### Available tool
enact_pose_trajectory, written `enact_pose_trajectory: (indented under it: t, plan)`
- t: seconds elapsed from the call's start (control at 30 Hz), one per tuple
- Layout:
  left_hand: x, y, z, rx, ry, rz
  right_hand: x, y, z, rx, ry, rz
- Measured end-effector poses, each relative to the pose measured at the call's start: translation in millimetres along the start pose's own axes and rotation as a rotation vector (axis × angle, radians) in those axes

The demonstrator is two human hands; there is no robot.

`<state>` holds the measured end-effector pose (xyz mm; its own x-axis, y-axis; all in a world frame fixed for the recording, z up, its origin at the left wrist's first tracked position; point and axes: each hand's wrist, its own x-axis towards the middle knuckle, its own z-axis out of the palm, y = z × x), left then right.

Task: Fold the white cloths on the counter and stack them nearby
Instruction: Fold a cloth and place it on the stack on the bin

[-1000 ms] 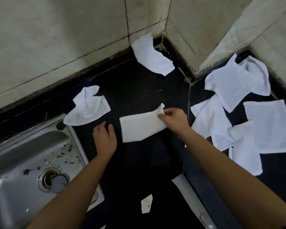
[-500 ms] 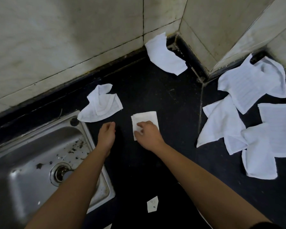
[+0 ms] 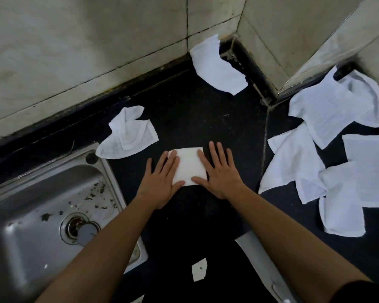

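Observation:
A small folded white cloth lies on the black counter in the middle. My left hand lies flat with straight fingers on its left edge. My right hand presses flat on its right edge. A crumpled white cloth sits to the left by the sink corner. Another white cloth leans against the back wall. Several unfolded white cloths overlap in a heap on the right part of the counter.
A steel sink with a drain and dirt specks takes the lower left. Tiled walls close the back and form a corner at the right. A small white scrap lies on the floor below the counter's front edge.
My right hand folded the long cloth over into a small square. Both hands now lie flat on it, the left hand having moved onto its left edge.

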<state>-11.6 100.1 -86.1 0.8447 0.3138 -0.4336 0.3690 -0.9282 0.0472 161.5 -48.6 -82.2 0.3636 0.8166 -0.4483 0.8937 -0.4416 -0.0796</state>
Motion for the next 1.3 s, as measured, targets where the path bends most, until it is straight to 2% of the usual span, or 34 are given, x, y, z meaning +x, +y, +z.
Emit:
enact_pose_trajectory:
  t: [0.1, 0.23, 0.37, 0.47, 0.57, 0.73, 0.83, 0.9, 1.0, 1.13, 1.2, 1.3]
  plan:
    - [-2, -2, 3, 0.016, -0.017, -0.004, 1, 2, 3, -0.024, -0.031, 0.043]
    - [-4, 1, -1, -0.016, 0.005, 0.006, 0, 6, -2, -0.036, -0.019, -0.018]
    - [-12, 3, -3, -0.142, 0.214, -0.082, -4, 7, -11, 0.143, 0.161, -0.015]
    - [-10, 5, 1, -0.153, 0.179, -0.208, -4, 4, -13, 0.249, 0.301, 0.103]
    - [-8, 9, 5, -0.147, 0.072, -0.287, 2, -8, -15, 0.509, 0.176, 0.254]
    - [-7, 8, 4, -0.219, 0.023, -0.297, 14, -17, -29, 0.894, -0.027, 0.404]
    - [-12, 8, -3, -0.349, 0.009, -0.331, 11, -15, -41, 1.294, -0.101, 0.487]
    - [-16, 7, -11, -0.479, -0.005, -0.392, 6, -13, -54, 1.545, -0.170, 0.534]
    - [-23, 5, -36, -0.774, 0.052, -0.484, -8, -10, -81, 1.634, -0.175, 0.525]
    - [-28, 8, -75, -1.480, 0.073, -0.547, -41, -4, -114, 1.737, -0.081, 0.442]
    - [-29, 14, -91, -1.722, 0.008, -0.526, -65, 1, -123, 1.812, -0.037, 0.361]
    - [-24, 29, -102, -2.085, -0.253, -0.408, -107, 13, -121, 1.947, 0.009, 0.303]
